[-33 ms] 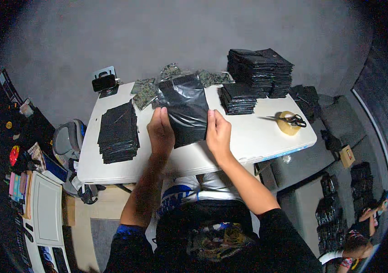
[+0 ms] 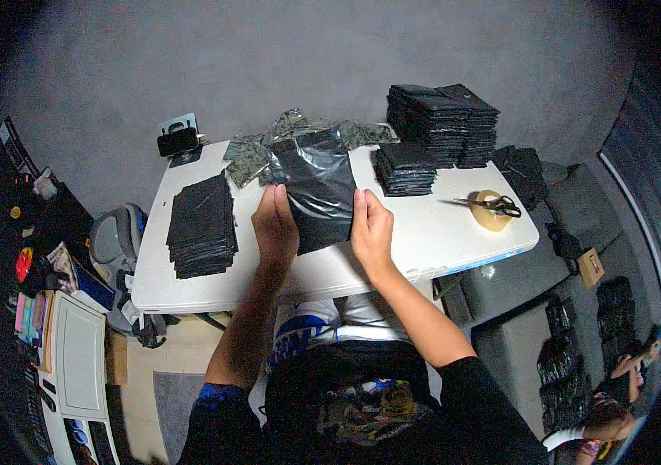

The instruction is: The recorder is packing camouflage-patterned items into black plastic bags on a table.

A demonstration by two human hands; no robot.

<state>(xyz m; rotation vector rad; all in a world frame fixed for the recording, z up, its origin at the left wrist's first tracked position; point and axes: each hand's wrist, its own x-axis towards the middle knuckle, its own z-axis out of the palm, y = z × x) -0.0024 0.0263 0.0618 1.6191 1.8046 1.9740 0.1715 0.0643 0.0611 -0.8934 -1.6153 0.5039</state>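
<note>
Between my two hands is a black folded packet in shiny clear plastic [image 2: 319, 190], tilted up above the white table. My left hand [image 2: 276, 225] pinches its left edge with thumb and fingers. At the right edge, my right hand [image 2: 373, 229] grips it the same way. Behind it lie camouflage-patterned packets in clear plastic [image 2: 369, 134], partly covered by the held one. To the left is a stack of flat black packets [image 2: 201, 225]. Right of the held packet sit a low black stack [image 2: 405, 169] and a taller pile of black packets [image 2: 443, 124].
Scissors [image 2: 493, 204] rest on a roll of tape [image 2: 491, 220] at the right of the table [image 2: 330, 283]. A phone on a stand [image 2: 177, 142] is at the back left. A chair [image 2: 115, 236] stands left; a grey sofa [image 2: 520, 232] and another person [image 2: 617, 411] are right.
</note>
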